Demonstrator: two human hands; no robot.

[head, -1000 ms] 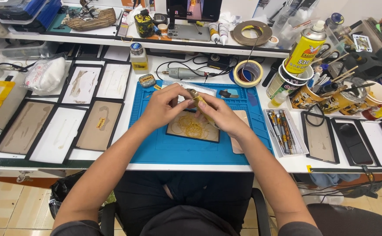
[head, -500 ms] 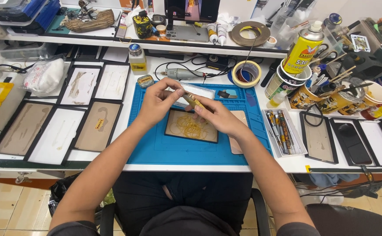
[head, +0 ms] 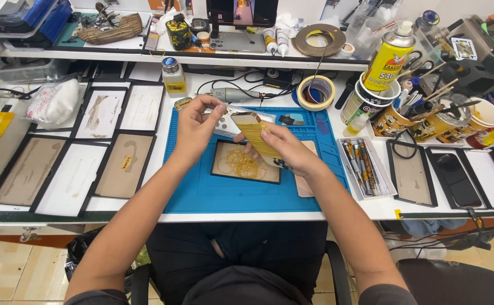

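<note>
Peeling a yellow strip (head: 256, 134) above the blue mat (head: 201, 181), right hand (head: 286, 149) fingers clamped under it, left hand (head: 197, 121) fingers pinched at its top corner; next likely needing a slow, steady pull.

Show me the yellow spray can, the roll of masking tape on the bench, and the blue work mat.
yellow spray can (head: 388, 62), head view, label on its body
masking tape roll (head: 316, 93), head view, outer band
blue work mat (head: 241, 195), head view, bare front part
</note>
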